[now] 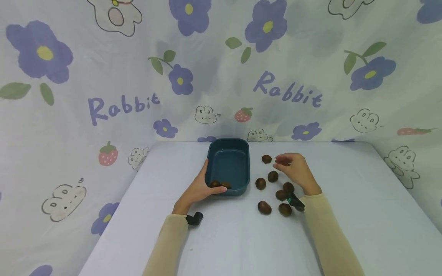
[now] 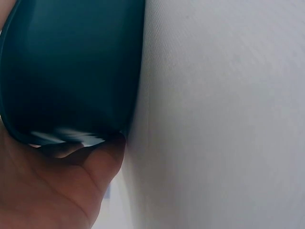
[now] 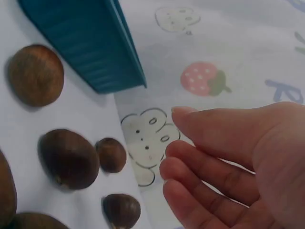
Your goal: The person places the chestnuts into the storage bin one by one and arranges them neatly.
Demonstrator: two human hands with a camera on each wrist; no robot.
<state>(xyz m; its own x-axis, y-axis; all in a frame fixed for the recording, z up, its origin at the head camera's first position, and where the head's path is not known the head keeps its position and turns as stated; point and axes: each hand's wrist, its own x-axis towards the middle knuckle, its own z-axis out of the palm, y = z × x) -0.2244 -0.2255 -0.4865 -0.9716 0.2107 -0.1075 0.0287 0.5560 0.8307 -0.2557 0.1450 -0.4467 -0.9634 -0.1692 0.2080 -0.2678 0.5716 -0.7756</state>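
A dark teal rectangular container (image 1: 228, 165) stands on the table with two chestnuts (image 1: 225, 185) visible at its near end. My left hand (image 1: 198, 188) grips its near left corner, thumb along the near rim and fingers along the left side; the left wrist view shows the hand against the container wall (image 2: 71, 71). To the right, my right hand (image 1: 293, 168) hovers just beside the farthest chestnut (image 1: 266, 159), thumb and fingers apart and holding nothing. From the right wrist view, the bent fingers (image 3: 209, 167) appear beside several chestnuts (image 3: 69, 159).
Several more chestnuts (image 1: 264, 207) lie on the white table (image 1: 224, 237) between the container and the right forearm, some partly hidden under the wrist strap (image 1: 294, 201). A patterned cloth (image 1: 214, 76) with flowers and rabbits hangs behind the table and along its sides.
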